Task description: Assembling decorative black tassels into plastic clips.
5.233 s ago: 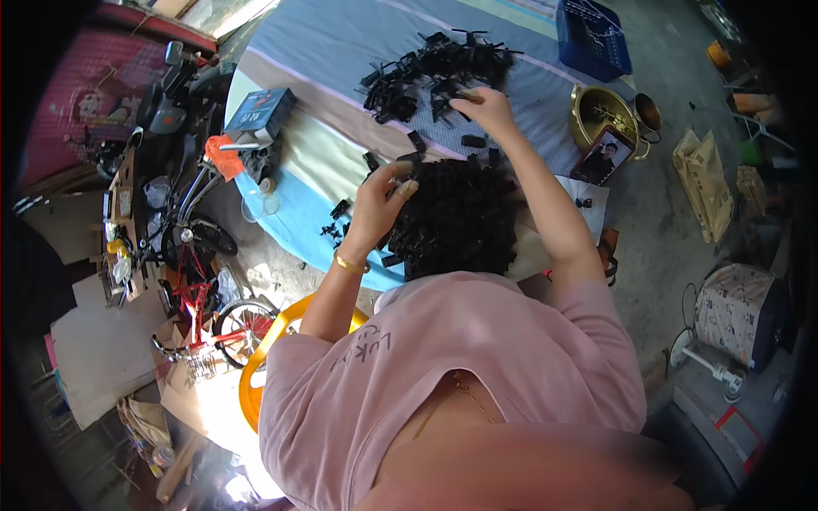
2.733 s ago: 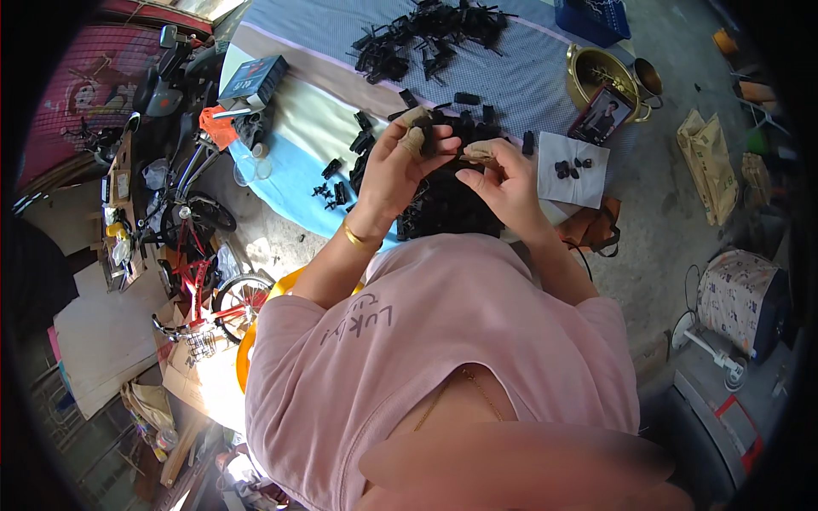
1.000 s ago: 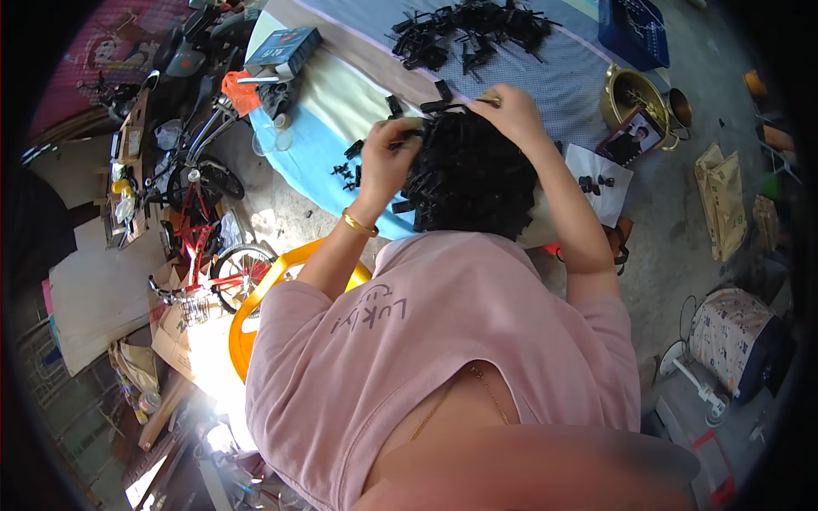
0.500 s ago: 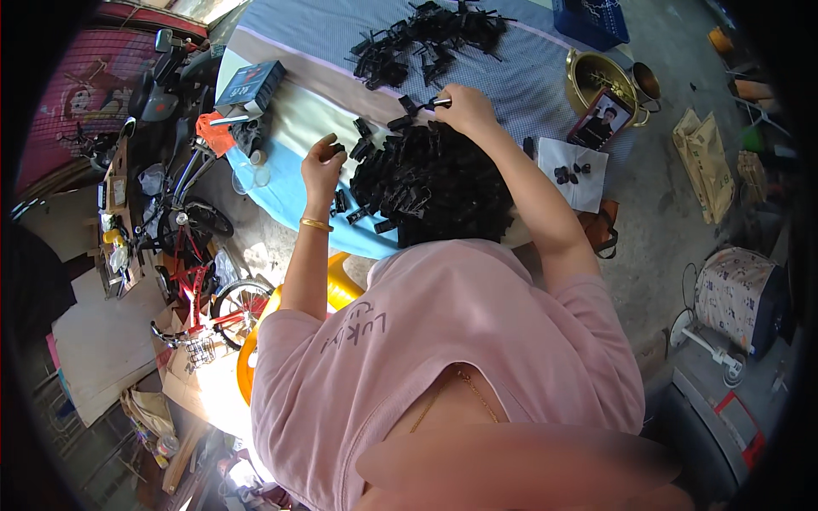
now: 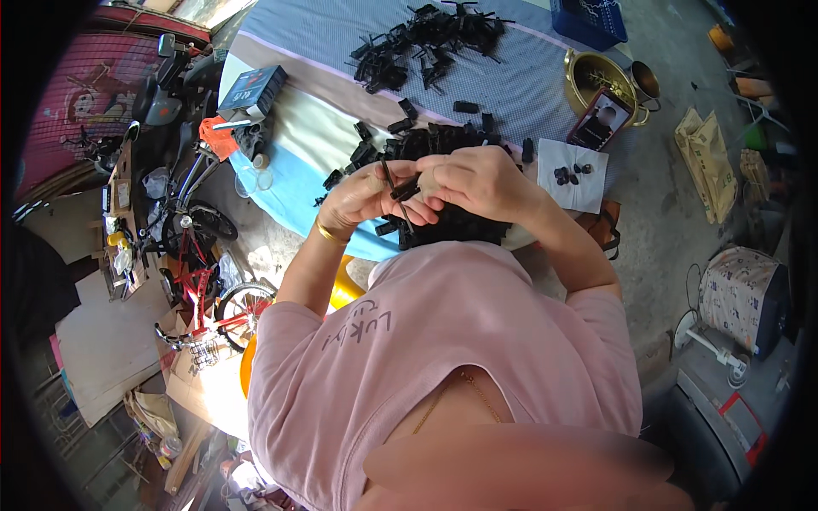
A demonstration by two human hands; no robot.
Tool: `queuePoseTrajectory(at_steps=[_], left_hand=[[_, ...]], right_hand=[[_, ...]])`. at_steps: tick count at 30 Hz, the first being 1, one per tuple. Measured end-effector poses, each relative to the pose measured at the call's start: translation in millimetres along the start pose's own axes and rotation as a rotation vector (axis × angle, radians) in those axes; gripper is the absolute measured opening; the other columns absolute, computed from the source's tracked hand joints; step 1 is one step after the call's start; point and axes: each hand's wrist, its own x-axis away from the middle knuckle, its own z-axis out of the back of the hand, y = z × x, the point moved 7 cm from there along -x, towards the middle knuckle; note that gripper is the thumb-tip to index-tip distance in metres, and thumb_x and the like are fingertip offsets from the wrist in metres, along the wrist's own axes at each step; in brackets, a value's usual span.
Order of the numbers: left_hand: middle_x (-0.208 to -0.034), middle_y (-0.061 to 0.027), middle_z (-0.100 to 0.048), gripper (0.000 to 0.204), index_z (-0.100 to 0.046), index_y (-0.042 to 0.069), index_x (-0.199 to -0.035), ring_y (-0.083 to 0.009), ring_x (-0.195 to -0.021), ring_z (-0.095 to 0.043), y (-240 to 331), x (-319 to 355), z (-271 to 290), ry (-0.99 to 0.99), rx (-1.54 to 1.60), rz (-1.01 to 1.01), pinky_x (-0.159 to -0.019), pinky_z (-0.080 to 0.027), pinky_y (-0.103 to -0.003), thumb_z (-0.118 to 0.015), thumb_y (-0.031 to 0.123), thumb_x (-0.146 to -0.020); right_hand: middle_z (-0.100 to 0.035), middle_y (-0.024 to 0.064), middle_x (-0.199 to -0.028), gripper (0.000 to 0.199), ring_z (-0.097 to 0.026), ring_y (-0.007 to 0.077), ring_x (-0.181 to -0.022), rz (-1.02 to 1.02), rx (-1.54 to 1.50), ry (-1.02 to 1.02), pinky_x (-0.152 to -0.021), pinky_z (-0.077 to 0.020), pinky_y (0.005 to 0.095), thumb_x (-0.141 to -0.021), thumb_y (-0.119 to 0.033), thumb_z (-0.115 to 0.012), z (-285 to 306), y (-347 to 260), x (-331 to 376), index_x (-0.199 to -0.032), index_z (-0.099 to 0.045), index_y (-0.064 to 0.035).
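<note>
Both hands meet over a big heap of small black plastic pieces (image 5: 464,226) on the cloth-covered table. My left hand (image 5: 362,198) is closed around a black plastic part (image 5: 406,188) with a thin dark rod crossing it. My right hand (image 5: 483,182), fingers bent together, grips the other end of this part from the right; its fingertips partly hide it. Several loose black pieces (image 5: 362,131) lie just beyond the hands. Farther back spreads a second pile of black pieces with thin prongs (image 5: 426,47).
A blue box (image 5: 251,92) stands at the left table edge near a clear cup (image 5: 256,175). On the right are a phone (image 5: 601,119) propped against a brass pot (image 5: 576,81), a white paper with small dark bits (image 5: 554,187), and a blue basket (image 5: 588,25).
My left hand has moved right and my right hand has come back toward me, so they now meet over the heap. Loose black pieces show where my right hand was.
</note>
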Motion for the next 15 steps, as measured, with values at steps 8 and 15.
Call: queuePoseTrajectory(at_steps=[8, 15], left_hand=[[-0.102, -0.0184, -0.057, 0.039, -0.04, -0.004, -0.118, -0.0267, -0.092, -0.06, 4.8, -5.6, -2.8, 0.437, -0.046, 0.022, -0.079, -0.052, -0.034, -0.052, 0.008, -0.083], [-0.102, -0.0114, -0.058, 0.032, -0.047, 0.001, -0.111, -0.0202, -0.093, -0.058, 25.9, -0.9, -1.2, 0.646, -0.406, -0.406, -0.084, -0.046, -0.029, -0.056, -0.001, -0.08]], right_hand=[[-0.061, 0.0107, -0.092, 0.013, -0.062, 0.0193, -0.067, -0.032, 0.198, 0.019, -0.054, -0.0497, 0.0264, -0.068, -0.004, -0.063, 3.3, 3.3, 8.6, -0.081, -0.059, -0.0054], [-0.058, -0.0002, -0.075, 0.015, -0.047, 0.002, -0.058, -0.649, -0.511, 0.254, -0.05, -0.0354, 0.0137, -0.086, -0.01, -0.054, -7.9, 42.7, 27.5, -0.097, -0.059, 0.0]])
